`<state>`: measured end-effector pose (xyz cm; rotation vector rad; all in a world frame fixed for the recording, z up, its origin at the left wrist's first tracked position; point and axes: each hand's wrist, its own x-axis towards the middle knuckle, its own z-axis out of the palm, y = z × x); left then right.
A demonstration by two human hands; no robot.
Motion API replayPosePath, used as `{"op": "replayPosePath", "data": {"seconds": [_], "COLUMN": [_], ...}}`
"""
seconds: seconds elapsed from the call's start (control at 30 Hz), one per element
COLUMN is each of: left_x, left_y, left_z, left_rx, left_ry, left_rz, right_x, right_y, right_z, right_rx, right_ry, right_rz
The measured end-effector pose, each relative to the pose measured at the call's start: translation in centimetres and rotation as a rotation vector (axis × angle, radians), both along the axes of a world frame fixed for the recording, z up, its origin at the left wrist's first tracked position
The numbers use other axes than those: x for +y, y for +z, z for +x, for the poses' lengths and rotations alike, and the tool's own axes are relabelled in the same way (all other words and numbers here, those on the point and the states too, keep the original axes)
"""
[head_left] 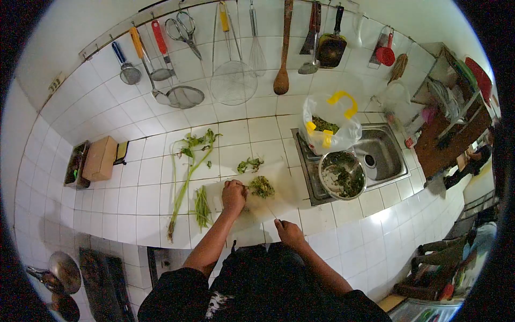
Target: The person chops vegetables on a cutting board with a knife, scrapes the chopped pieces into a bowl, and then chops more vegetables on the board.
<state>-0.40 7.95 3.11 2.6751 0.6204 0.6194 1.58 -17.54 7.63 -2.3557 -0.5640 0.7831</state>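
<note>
My right hand point(290, 234) is wrapped round the dark handle of a knife point(272, 211). Its thin blade slants up and left over a pale cutting board point(257, 214), hard to see against it. On the board's left part rests my left hand point(234, 195), fingers curled down; whatever lies under them is hidden. Just right of those fingers is a small heap of chopped greens point(262, 187). Some loose leaves point(250, 165) lie beyond the heap. Left of my left hand are a bunch of cut green stems point(201, 207) and long leafy stalks point(188, 182).
A steel bowl with chopped greens point(327, 177) stands at the edge of the sink point(394, 140). Behind it is a plastic bag with yellow handles point(348, 131), holding greens. Utensils, including a wooden spoon point(282, 80), hang on the tiled wall. A cardboard box point(100, 159) sits far left.
</note>
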Motion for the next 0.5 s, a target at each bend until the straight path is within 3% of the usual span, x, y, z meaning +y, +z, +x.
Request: {"op": "replayPosePath", "data": {"seconds": [0.2, 0.4, 0.5], "left_x": [0.2, 0.0, 0.1], "left_y": [-1.1, -0.9, -0.9], "left_z": [-0.3, -0.8, -1.0], "left_rx": [-0.031, 0.049, 0.04], "left_ry": [-0.057, 0.05, 0.065], "left_rz": [-0.067, -0.258, -0.199], "right_x": [0.6, 0.9, 1.2], "right_y": [0.5, 0.0, 0.1], "right_z": [0.2, -0.1, 0.0], "right_rx": [0.049, 0.011, -0.015], "right_ry": [0.074, 0.088, 0.104], "right_rz": [-0.044, -0.035, -0.076]}}
